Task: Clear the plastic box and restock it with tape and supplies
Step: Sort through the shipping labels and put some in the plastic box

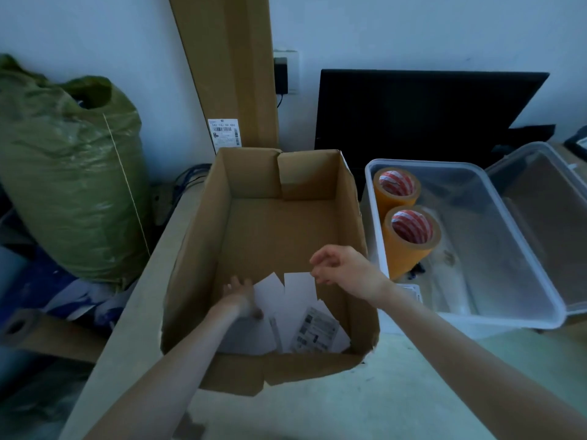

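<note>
Cardboard box (203,249) wall partly hides papers (295,300).

So the cardboard box (276,236) sits on the table (365,392), open side up; a pile of papers (298,315) lies in its near end, with the left hand (239,296) down inside on top of them; the right hand (341,265) hangs over the box's right wall. Right beside it is the plastic box (524,249) (its lid (546,217) leans further right); two tape rolls (409,239) stand along its left wall, one behind the other. A monitor (422,112) stands behind both boxes; a big stuffed bag (70,176) sits off the table's left.
</note>
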`<state>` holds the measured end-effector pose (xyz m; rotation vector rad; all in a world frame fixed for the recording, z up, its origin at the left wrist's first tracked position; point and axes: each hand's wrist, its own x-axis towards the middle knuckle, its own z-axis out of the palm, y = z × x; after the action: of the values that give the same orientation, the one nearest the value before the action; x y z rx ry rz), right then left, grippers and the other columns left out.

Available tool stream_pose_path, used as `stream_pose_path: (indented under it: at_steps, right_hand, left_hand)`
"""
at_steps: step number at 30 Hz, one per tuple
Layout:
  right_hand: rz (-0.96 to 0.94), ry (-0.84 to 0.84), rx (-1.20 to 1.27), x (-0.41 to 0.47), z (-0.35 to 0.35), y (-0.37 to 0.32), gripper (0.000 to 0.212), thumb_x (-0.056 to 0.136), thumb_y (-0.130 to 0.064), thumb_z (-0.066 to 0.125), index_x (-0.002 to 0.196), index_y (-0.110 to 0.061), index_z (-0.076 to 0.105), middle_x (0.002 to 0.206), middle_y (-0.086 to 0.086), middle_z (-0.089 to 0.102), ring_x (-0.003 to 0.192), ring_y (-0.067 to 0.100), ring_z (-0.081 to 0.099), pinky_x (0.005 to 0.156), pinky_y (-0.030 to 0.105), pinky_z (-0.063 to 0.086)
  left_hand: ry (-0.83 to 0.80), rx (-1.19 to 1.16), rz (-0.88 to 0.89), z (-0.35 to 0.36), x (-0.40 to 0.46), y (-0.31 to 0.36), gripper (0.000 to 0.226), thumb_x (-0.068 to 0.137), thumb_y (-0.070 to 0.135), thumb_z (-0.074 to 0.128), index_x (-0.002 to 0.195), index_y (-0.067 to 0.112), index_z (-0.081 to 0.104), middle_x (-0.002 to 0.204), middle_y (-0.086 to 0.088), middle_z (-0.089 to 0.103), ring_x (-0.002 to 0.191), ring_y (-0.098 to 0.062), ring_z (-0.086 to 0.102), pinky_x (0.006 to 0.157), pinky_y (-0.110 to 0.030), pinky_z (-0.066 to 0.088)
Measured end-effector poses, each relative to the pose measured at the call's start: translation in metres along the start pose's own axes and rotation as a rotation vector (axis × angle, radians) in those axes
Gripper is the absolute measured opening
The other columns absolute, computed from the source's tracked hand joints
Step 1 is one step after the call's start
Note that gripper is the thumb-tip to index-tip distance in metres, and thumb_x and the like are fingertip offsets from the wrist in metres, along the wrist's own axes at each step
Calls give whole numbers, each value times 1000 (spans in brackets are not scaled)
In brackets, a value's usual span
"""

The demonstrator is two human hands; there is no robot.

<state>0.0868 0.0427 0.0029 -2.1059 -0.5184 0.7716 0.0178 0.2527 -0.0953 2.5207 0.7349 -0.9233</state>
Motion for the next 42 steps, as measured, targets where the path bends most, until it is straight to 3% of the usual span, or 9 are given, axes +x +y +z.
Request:
stream_pose_path:
  at_steps: [6, 13, 21, 29, 32, 34, 37, 40, 42]
  right_hand:
    - [19, -18, 34, 6, 8, 8, 14, 93, -14, 57, 104, -22, 59, 99, 0, 67, 87, 10, 67, 87, 33, 56]
    - [50, -24, 65, 7, 13, 14, 16, 94, -15, 54, 107, -22, 60, 99, -1, 67, 89, 10, 67, 89, 37, 55]
    - [50, 2, 121, 6, 15, 15, 15, 93, -18, 57, 107, -22, 61, 97, -2, 67, 88, 9, 66, 89, 35, 54]
    - [92, 50, 300, 1, 17, 10, 13, 97, -19, 52, 107, -20, 59, 101, 2, 68, 90, 14, 67, 86, 31, 56]
    - [197, -17, 572, -1, 16, 6, 31, 97, -41, 47, 115, -17, 57, 110, 7, 67, 95, 19, 69, 87, 36, 57]
    - [275, -126, 840, 0, 13, 5, 47, 94, -54, 43, 120, -16, 53, 119, 12, 65, 102, 27, 68, 90, 42, 55]
    - [349, -256, 1064, 2, 8, 7, 66, 88, -64, 46, 126, -11, 52, 127, 18, 60, 113, 36, 61, 98, 51, 48]
    - [325, -274, 1034, 1, 7, 4, 56, 86, -44, 62, 127, -5, 55, 127, 21, 60, 116, 36, 59, 99, 48, 48]
    - [299, -220, 1000, -2, 9, 2, 38, 91, -20, 59, 124, -2, 57, 122, 20, 63, 112, 34, 63, 94, 45, 52]
  left_hand:
    - [68, 69, 17, 10, 6, 1, 80, 81, 25, 71, 145, 12, 25, 148, -13, 30, 135, -33, 33, 108, -44, 34]
    - [114, -99, 63, -5, 4, -6, 24, 87, 16, 66, 110, 15, 60, 112, -6, 63, 99, -22, 61, 89, -38, 52]
    - [188, -365, 182, -31, -24, -7, 17, 92, 19, 60, 109, 15, 63, 101, -5, 65, 85, -16, 63, 73, -32, 54]
    - [485, -574, 344, -57, -69, -1, 17, 93, 30, 58, 105, 20, 63, 102, 6, 64, 87, -5, 59, 75, -30, 52]
    - [717, -425, 573, -58, -88, 0, 10, 92, 23, 59, 88, 15, 62, 89, 6, 58, 81, -5, 56, 71, -26, 49]
    - [832, -182, 832, -56, -94, -4, 5, 89, 15, 61, 90, 12, 65, 90, 4, 57, 80, -5, 54, 70, -22, 47]
    - [972, 264, 1077, -48, -94, -12, 28, 70, 4, 78, 96, 6, 67, 93, -6, 64, 82, -14, 59, 72, -21, 51]
    - [998, 356, 1204, -39, -96, -13, 44, 66, 9, 83, 102, 8, 58, 94, -9, 68, 86, -17, 57, 71, -24, 54]
    - [990, 362, 1243, -36, -97, -13, 45, 67, 14, 83, 104, 8, 56, 95, -9, 68, 87, -17, 58, 72, -22, 54]
